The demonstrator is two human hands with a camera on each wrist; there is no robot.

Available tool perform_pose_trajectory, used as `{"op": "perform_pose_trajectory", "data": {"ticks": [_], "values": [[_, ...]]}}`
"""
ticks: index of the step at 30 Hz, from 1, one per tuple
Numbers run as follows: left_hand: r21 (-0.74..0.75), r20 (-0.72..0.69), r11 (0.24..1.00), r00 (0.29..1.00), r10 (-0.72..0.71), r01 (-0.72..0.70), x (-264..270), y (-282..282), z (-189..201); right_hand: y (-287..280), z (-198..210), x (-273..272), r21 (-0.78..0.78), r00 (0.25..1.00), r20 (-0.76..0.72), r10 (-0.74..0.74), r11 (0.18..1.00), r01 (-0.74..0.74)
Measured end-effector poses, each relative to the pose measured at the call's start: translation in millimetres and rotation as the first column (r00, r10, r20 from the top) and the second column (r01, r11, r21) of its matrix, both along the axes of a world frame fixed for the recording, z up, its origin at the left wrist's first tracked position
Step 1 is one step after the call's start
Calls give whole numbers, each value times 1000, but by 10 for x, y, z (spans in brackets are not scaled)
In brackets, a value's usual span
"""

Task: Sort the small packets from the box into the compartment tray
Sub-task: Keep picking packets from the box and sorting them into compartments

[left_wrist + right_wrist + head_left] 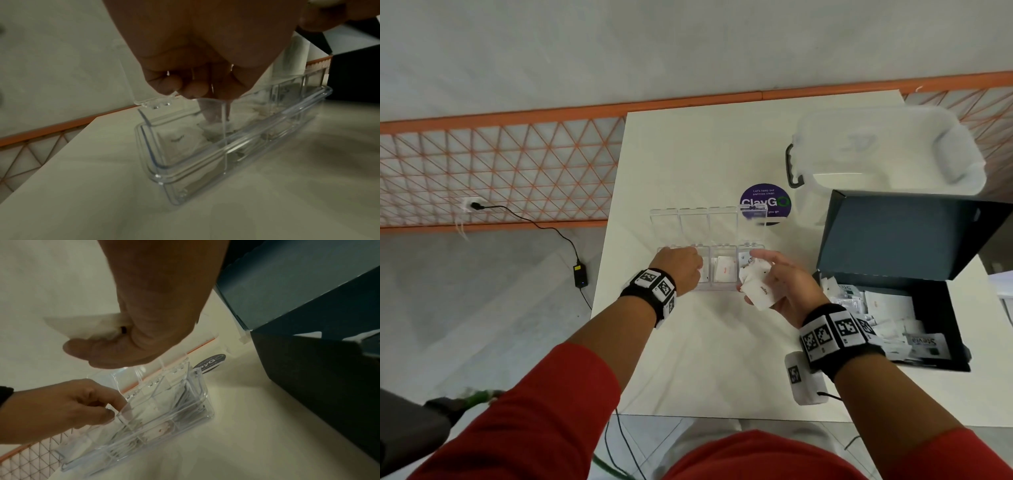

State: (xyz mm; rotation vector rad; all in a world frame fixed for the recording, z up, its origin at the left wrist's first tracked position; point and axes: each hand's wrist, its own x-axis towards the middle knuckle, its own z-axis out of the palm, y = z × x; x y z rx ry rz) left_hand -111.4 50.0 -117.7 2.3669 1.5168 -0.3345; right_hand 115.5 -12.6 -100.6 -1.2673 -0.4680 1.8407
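The clear compartment tray (717,288) lies mid-table with its lids folded back, and some cells hold white packets. My left hand (681,269) reaches into a left cell. In the left wrist view its curled fingertips (213,112) pinch a white packet (211,128) low behind the tray wall (205,162). My right hand (767,274) hovers at the tray's right end and grips a small bundle of white sugar packets (758,294). From the right wrist, those packets (82,326) stick out past the thumb above the tray (164,423). The dark box (935,329) at right holds several more packets (887,308).
The box's raised lid (900,233) stands right of the tray. A clear plastic tub (887,147) sits at the back right, and a purple round sticker (763,202) lies behind the tray. A white device with a cable (804,377) rests near the table's front edge.
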Motion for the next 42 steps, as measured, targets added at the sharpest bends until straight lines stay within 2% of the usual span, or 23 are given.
{"op": "perform_pose_trajectory", "data": {"ticks": [4,7,10,12,13,15,18,22,24,28,29,32,34,37,42], "values": [[-21,32,999,999,38,-37,-3,-2,-1,22,13,-27,-26,999,-32,18,999,-19],[4,162,995,982,94,-96,-22,-11,83,16,18,-36,-27,1000,-15,26,999,-26],[40,390,983,908,151,-180,16,-47,223,6,5,-54,-16,1000,24,11,1000,-10],[-115,499,968,829,250,-223,103,-105,328,8,4,-81,7,997,67,-25,1000,25],[-215,516,949,798,311,-230,163,-143,368,11,4,-97,22,995,81,-55,998,53],[-327,492,919,791,364,-219,297,-222,405,20,8,-120,54,988,91,-123,992,118],[-386,449,898,807,384,-212,445,-287,392,20,20,-146,82,981,64,-182,981,177],[-476,444,837,748,494,-269,467,-298,348,5,22,-188,101,986,40,-163,982,159],[-508,487,815,688,538,-278,451,-291,352,-14,16,-199,103,988,34,-149,984,145],[-567,604,741,429,671,-361,375,-237,403,-63,5,-180,98,992,48,-118,989,113],[-596,602,718,393,695,-359,360,-241,409,-71,1,-180,103,991,51,-120,988,115],[-671,564,681,394,725,-292,358,-293,423,-75,-5,-185,118,988,47,-147,983,140],[-677,575,678,369,730,-285,375,-315,443,-70,-4,-187,119,990,44,-132,985,126],[-627,637,691,273,721,-360,387,-300,470,-66,2,-187,97,996,24,-88,992,86],[-478,714,762,312,627,-436,392,-308,465,-70,19,-222,76,999,16,-35,997,33]]}}
